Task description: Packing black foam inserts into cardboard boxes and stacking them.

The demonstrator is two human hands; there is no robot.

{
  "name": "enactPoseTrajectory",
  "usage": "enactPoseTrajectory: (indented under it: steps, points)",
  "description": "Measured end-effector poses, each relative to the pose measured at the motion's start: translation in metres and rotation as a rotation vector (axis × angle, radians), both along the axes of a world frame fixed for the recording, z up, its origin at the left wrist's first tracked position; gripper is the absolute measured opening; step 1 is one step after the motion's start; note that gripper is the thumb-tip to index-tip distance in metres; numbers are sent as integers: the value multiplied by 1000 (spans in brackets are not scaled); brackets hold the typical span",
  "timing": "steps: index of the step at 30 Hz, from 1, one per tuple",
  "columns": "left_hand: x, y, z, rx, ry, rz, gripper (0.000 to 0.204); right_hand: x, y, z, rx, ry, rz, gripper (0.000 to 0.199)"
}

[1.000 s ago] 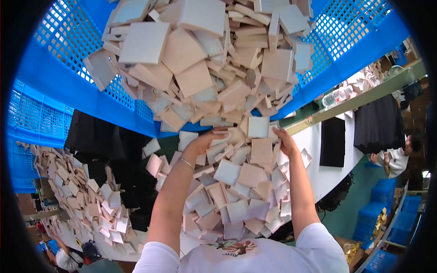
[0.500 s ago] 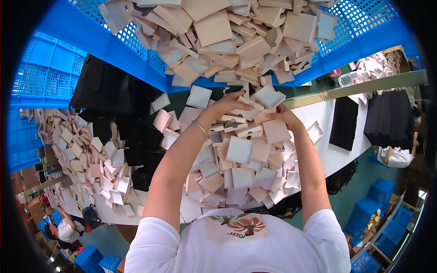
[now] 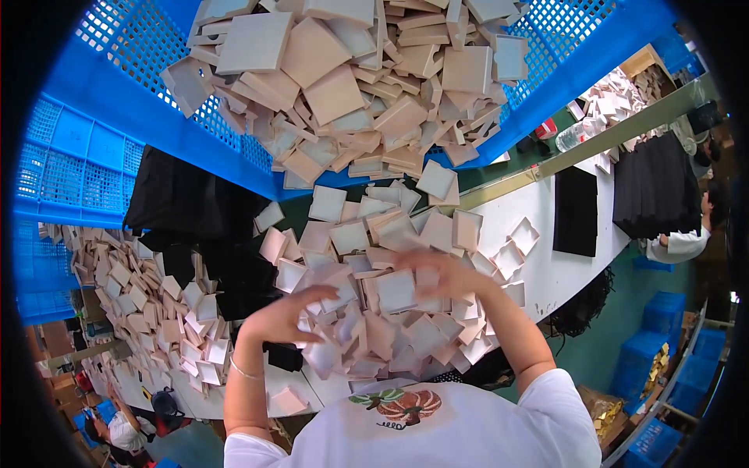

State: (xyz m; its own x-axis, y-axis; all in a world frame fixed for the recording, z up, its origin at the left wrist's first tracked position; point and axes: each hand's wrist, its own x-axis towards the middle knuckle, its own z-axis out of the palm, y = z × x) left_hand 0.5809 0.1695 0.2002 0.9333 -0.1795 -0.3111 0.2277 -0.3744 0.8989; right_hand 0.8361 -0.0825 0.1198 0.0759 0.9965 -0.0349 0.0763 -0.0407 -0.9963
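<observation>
Where the heap of shallow pale boxes (image 3: 382,331) spreads over the worktop (image 3: 577,273) before our white shirt (image 3: 476,429), we hold our two hands apart from each other. Our left hand (image 3: 281,320) is at the heap's left side, thumb and fingers spread with a gap between them; we cannot tell whether the fingertips touch a box. Around that wrist we wear a thin bracelet (image 3: 246,370). Our right hand (image 3: 449,277) is over the middle of the heap, too blurred for us to tell whether it has closed on anything. Some boxes near it lie open side up, showing whitish insides.

Beyond the heap we have a large blue crate (image 3: 179,132) piled with more pale boxes. To our left we see a black stack (image 3: 187,191) and, past it, a second heap of boxes (image 3: 140,296). To our right lie a flat black sheet (image 3: 576,210) and another dark stack (image 3: 659,187), with a clear bottle (image 3: 572,137) farther back. One co-worker (image 3: 679,246) is beyond that dark stack; another (image 3: 125,429) is at the lower left.
</observation>
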Motion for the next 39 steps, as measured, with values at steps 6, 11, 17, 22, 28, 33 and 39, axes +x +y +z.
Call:
enactPoseTrajectory:
  steps: [6, 11, 17, 22, 28, 33, 39]
  points:
    - [75, 57, -115, 30, 117, 856, 68, 145, 22, -127, -459, -627, -1079, 69]
    - [139, 59, -203, 270, 221, 1006, 82, 148, 32, -166, -609, -592, -1117, 98]
    - [138, 54, -226, 213, 413, 845, 73, 136, 34, -111, -570, 537, -861, 50]
    - [154, 29, -196, -427, 272, 791, 57, 123, 46, -102, -431, 684, -580, 53]
    - [160, 24, -183, -634, 426, 715, 55, 78, 93, -94, -505, 693, -332, 56]
    - [136, 22, -151, -679, 406, 703, 60, 50, 100, -54, -502, 604, -281, 53]
    - [31, 21, -88, -442, 269, 685, 68, -49, 97, -1, -428, 370, -248, 52]
